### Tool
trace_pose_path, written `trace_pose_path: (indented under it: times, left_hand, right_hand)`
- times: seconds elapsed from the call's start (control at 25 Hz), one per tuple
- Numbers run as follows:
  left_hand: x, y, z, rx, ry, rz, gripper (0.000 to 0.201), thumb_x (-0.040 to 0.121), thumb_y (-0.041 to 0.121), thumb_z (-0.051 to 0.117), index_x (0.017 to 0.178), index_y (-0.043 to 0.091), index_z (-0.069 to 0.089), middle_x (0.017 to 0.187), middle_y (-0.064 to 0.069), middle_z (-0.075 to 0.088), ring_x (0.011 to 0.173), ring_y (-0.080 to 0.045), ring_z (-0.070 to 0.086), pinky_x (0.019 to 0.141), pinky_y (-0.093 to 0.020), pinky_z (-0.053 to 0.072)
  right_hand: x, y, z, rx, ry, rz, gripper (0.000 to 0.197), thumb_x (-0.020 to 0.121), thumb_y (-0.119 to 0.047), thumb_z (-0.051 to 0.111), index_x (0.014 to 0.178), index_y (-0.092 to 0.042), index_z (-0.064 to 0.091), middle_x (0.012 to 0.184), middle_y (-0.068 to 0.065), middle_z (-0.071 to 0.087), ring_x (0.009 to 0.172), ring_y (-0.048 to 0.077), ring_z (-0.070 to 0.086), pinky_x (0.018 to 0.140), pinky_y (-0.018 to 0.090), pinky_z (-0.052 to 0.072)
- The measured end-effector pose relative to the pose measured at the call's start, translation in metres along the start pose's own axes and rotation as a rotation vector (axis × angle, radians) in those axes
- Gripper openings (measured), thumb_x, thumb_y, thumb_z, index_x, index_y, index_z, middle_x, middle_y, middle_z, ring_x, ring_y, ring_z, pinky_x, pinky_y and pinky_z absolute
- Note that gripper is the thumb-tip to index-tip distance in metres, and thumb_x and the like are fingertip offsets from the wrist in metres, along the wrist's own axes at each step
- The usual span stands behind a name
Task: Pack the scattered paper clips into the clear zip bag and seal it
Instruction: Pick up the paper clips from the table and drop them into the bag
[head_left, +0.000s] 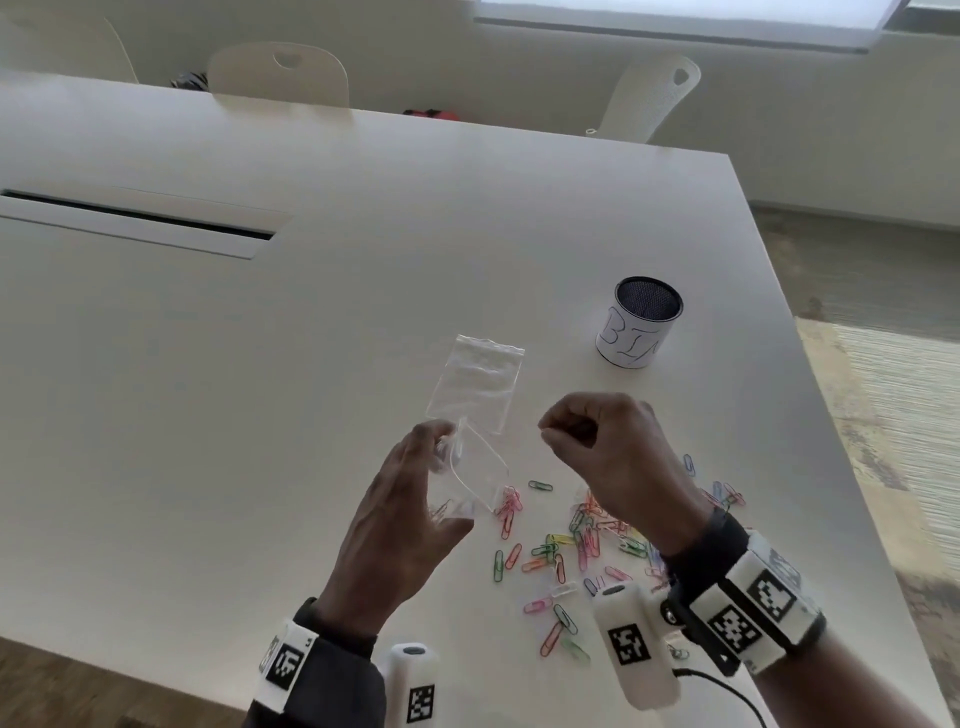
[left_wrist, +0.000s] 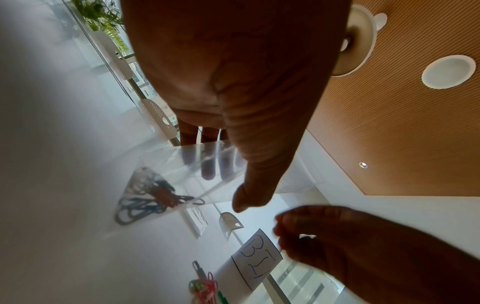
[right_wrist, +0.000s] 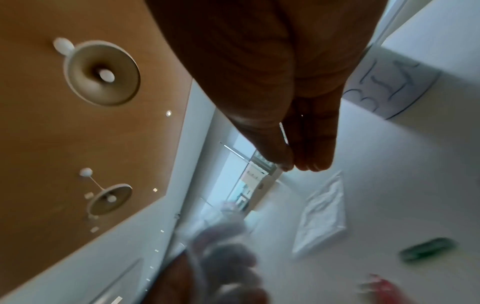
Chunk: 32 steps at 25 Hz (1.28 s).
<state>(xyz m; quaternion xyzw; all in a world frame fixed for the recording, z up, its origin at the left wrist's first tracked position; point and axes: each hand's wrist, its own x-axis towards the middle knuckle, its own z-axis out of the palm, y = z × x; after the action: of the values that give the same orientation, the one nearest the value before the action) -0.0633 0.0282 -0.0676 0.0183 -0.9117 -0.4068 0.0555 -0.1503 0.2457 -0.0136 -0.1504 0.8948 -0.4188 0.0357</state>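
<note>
- White desk in a meeting room; pale chairs stand along its far edge.
- Left hand holds a clear zip bag above the desk, its grip closed on the bag's side; a few paper clips sit in the bag's low corner.
- Right hand hangs just right of the bag, thumb and fingertips pinched together; a thin pale wire shows between them, identity uncertain.
- Loose coloured clips lie scattered on the desk beneath both hands.
- A second clear bag lies flat beyond the held one.
- A mesh cup, labelled by hand, stands at right.
</note>
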Motion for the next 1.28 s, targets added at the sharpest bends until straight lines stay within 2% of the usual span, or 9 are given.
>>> trace_pose_path:
  times: [0.16,0.32,0.44,0.64,0.76,0.88,1.0,1.12,1.28]
  left_hand:
    - [0.001,-0.006,-0.013,-0.008,0.017,0.003,0.072,0.074,0.015,0.084,0.132,0.038,0.046,0.115,0.021,0.055,0.105,-0.002,0.058,0.078,-0.027,0.054]
    - [0.002,-0.011,-0.018,-0.018,0.029,0.012,0.069,0.075,0.015,0.083,0.129,0.038,0.047,0.115,0.021,0.056,0.109,0.000,0.057,0.078,-0.022,0.049]
    - [0.003,-0.013,-0.017,-0.017,0.027,0.018,0.069,0.075,0.015,0.083,0.129,0.038,0.046,0.113,0.021,0.056,0.109,0.002,0.057,0.077,-0.022,0.047]
    - [0.002,-0.014,-0.015,-0.016,0.021,0.028,0.070,0.076,0.020,0.082,0.131,0.039,0.045,0.113,0.019,0.056,0.106,0.002,0.057,0.074,-0.019,0.045]
    - [0.001,-0.015,-0.013,-0.013,0.009,0.032,0.072,0.076,0.018,0.083,0.132,0.040,0.044,0.115,0.019,0.056,0.107,-0.003,0.057,0.076,-0.021,0.047]
    - [0.001,-0.016,-0.010,-0.002,0.003,0.048,0.072,0.076,0.017,0.084,0.131,0.040,0.043,0.113,0.019,0.055,0.108,0.000,0.057,0.077,-0.014,0.044]
    - [0.003,-0.016,-0.009,0.004,0.002,0.058,0.070,0.077,0.017,0.084,0.129,0.041,0.043,0.113,0.018,0.055,0.108,-0.005,0.057,0.075,-0.016,0.044]
    - [0.004,-0.014,-0.008,0.001,-0.001,0.067,0.071,0.078,0.018,0.084,0.131,0.041,0.043,0.113,0.019,0.055,0.108,-0.006,0.057,0.076,-0.016,0.045]
    - [0.009,-0.013,-0.007,0.008,-0.009,0.074,0.072,0.077,0.015,0.084,0.130,0.042,0.043,0.112,0.017,0.055,0.105,-0.007,0.058,0.075,-0.017,0.046]
  right_hand:
    - [-0.003,0.033,0.027,-0.334,-0.210,0.026,0.032,0.103,-0.028,0.062,0.133,-0.017,0.066,0.128,-0.002,0.066,0.106,0.010,0.065,0.087,0.016,0.048]
    - [-0.011,0.035,0.050,-0.344,-0.302,-0.040,0.032,0.108,-0.022,0.051,0.136,-0.014,0.065,0.127,-0.001,0.059,0.108,0.013,0.064,0.093,0.019,0.051]
    - [-0.014,0.025,0.054,-0.340,-0.356,-0.090,0.034,0.108,-0.030,0.051,0.136,-0.017,0.065,0.130,-0.003,0.059,0.112,0.016,0.066,0.097,0.028,0.057]
    - [-0.015,0.023,0.053,-0.567,-0.521,-0.218,0.090,0.076,-0.071,0.074,0.152,-0.032,0.044,0.147,-0.008,0.046,0.129,0.013,0.047,0.102,0.028,0.047]
    - [-0.020,0.023,0.058,-0.503,-0.497,-0.228,0.059,0.086,-0.053,0.077,0.137,-0.031,0.058,0.137,-0.008,0.052,0.122,0.011,0.050,0.096,0.024,0.049]
    - [-0.019,0.025,0.053,-0.434,-0.406,-0.200,0.026,0.097,-0.035,0.071,0.119,-0.022,0.069,0.125,-0.005,0.060,0.109,0.008,0.056,0.099,0.032,0.055]
    - [-0.017,0.032,0.045,-0.447,-0.402,-0.206,0.041,0.095,-0.044,0.069,0.133,-0.029,0.064,0.137,-0.007,0.056,0.117,0.010,0.056,0.103,0.031,0.054]
    - [-0.020,0.037,0.045,-0.495,-0.496,-0.287,0.065,0.088,-0.062,0.068,0.147,-0.043,0.048,0.155,-0.013,0.044,0.135,0.008,0.043,0.107,0.028,0.044]
    - [-0.022,0.042,0.054,-0.514,-0.513,-0.359,0.060,0.089,-0.058,0.069,0.142,-0.035,0.055,0.148,-0.012,0.053,0.132,0.008,0.045,0.107,0.027,0.046]
